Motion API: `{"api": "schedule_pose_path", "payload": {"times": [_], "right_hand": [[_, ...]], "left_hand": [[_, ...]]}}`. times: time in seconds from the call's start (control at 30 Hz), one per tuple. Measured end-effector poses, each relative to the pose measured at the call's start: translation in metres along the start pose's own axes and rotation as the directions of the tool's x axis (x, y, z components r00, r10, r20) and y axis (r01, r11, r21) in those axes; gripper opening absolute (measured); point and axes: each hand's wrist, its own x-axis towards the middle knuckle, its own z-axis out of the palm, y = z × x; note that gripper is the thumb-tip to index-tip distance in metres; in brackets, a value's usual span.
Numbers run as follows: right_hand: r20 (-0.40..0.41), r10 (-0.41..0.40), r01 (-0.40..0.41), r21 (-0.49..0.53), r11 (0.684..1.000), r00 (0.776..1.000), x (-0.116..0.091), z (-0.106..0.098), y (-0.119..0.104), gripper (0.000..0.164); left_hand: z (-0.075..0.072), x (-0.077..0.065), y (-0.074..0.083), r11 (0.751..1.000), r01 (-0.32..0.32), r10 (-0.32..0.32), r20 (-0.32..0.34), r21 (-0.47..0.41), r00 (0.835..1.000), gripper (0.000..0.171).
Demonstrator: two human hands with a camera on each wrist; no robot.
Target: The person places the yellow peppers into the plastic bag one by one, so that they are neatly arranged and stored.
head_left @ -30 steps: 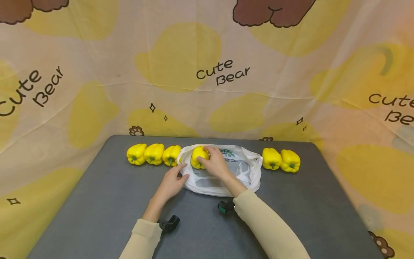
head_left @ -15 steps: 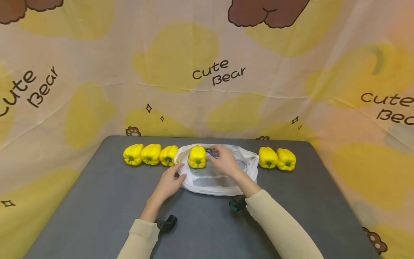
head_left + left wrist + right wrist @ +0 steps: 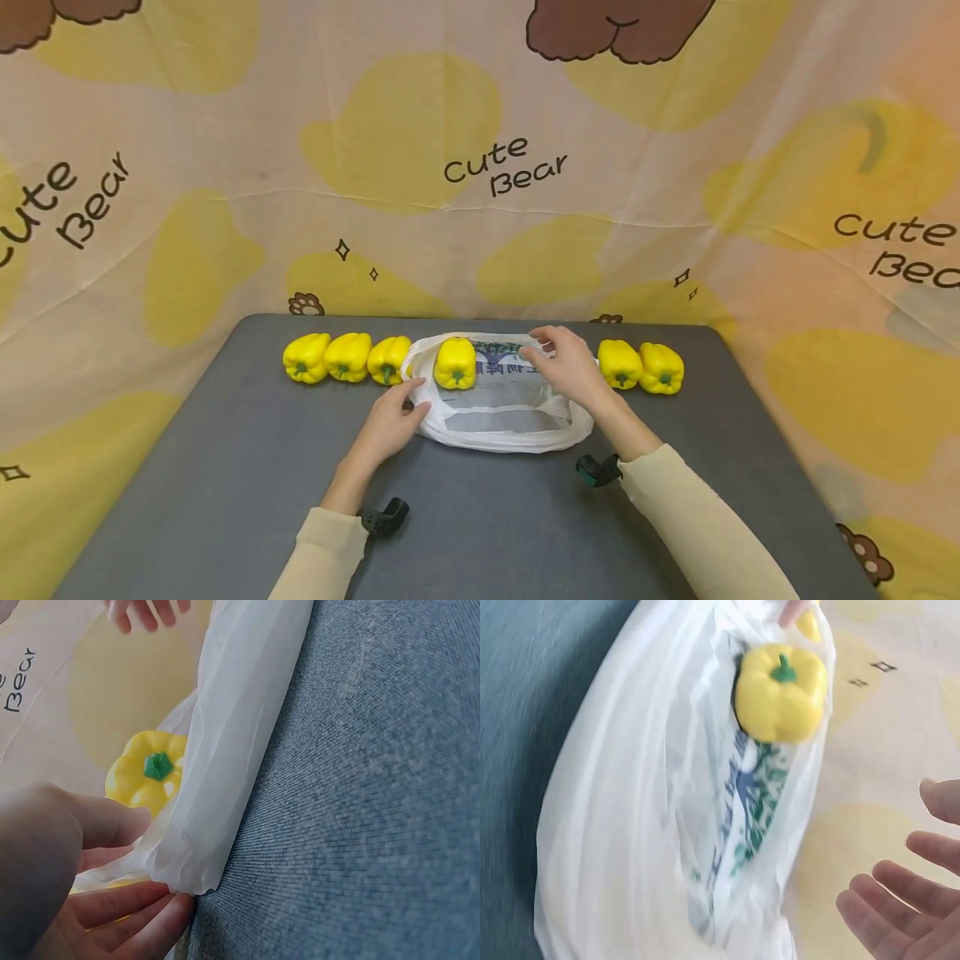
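Observation:
A white plastic bag lies on the table with its mouth spread wide. One yellow bell pepper sits inside at its left end, green stem towards me. My left hand holds the bag's left rim; in the left wrist view the thumb and the fingers lie on either side of the plastic. Above the bag's right end is my right hand, its fingers spread and nothing in them. The right wrist view shows this hand apart from the pepper.
Three yellow bell peppers stand in a row left of the bag, the nearest against its rim. Two more peppers stand beside its right end. A patterned cloth hangs behind the grey table.
My right hand has let go of the pepper inside the bag and moved right to the bag's far end. The left hand has kept its place on the rim.

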Motion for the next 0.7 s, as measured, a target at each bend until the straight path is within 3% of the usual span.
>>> {"api": "schedule_pose_path", "payload": {"times": [0.33, 0.7], "right_hand": [[-0.095, 0.013, -0.017, -0.036, 0.999, 0.995, -0.011, -0.038, 0.026, 0.047], [-0.175, 0.055, -0.058, -0.009, 0.998, 0.983, -0.031, -0.068, 0.054, 0.049]], "left_hand": [[0.000, 0.000, -0.002, 1.000, 0.009, -0.009, 0.004, -0.002, 1.000, 0.050], [-0.001, 0.000, 0.001, 1.000, 0.000, 0.000, 0.003, -0.011, 1.000, 0.050]]}}
